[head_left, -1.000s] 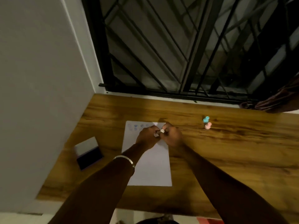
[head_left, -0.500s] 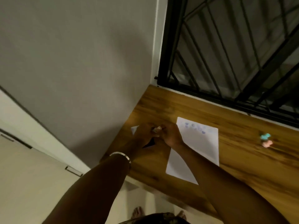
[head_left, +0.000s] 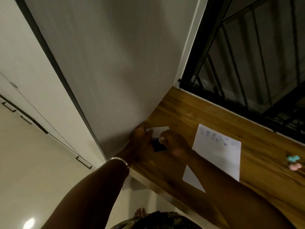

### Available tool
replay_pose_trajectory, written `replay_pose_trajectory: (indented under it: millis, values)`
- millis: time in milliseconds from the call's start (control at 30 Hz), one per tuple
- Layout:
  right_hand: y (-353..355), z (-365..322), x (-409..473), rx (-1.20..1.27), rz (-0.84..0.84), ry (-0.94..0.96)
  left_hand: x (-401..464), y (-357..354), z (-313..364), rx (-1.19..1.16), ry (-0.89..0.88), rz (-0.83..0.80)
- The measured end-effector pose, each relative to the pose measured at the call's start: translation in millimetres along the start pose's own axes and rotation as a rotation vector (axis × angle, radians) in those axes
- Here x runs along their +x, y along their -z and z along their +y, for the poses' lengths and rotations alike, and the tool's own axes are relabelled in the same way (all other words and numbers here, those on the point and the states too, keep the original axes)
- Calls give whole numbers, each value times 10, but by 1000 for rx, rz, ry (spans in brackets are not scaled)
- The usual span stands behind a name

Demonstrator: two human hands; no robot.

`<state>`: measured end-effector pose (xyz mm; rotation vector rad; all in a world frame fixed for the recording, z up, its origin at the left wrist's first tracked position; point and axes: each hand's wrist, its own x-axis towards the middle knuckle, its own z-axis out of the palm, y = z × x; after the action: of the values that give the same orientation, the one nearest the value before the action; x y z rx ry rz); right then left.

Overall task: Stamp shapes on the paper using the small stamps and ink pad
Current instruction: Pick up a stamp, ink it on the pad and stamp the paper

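Note:
The ink pad [head_left: 158,147] lies open at the table's left end by the wall, its white lid [head_left: 160,131] raised behind the dark pad. My left hand [head_left: 140,142] rests against the pad's left side, fingers on the case. My right hand [head_left: 173,142] pinches a small pale stamp [head_left: 160,139] and holds it down on the dark pad. The white paper [head_left: 216,156] lies to the right, with several faint blue stamped shapes near its far edge. Two more small stamps, a teal one [head_left: 293,158] and a pink one [head_left: 295,166], lie at the far right.
The wooden table [head_left: 189,109] runs along a black window grille [head_left: 255,63] at the back. A grey wall panel [head_left: 115,71] closes the left end, touching my left hand. Cabinet doors with dark handles [head_left: 83,162] are lower left. The table's near edge is under my forearms.
My hands have moved left from the paper to the ink pad. The view has swung left and tilted. The right hand now presses the stamp on the pad while the left steadies the case.

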<state>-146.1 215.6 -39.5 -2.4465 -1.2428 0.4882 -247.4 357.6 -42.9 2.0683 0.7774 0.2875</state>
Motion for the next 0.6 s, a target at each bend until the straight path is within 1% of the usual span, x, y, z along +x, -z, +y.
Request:
replay_pose_trajectory:
  millis: [167, 300, 467, 600]
  values:
    - [-31, -30, -10, -124, -14, 28, 17, -73, -42, 10, 42, 32]
    - [-33, -54, -1, -177, -26, 40, 50, -111, -69, 47, 59, -4]
    - [-33, -79, 42, -116, -35, 1, 81, -124, -157, 62, 4, -88]
    - [-36, -57, 78, -81, -47, -31, 94, -137, -164, 86, -5, -112]
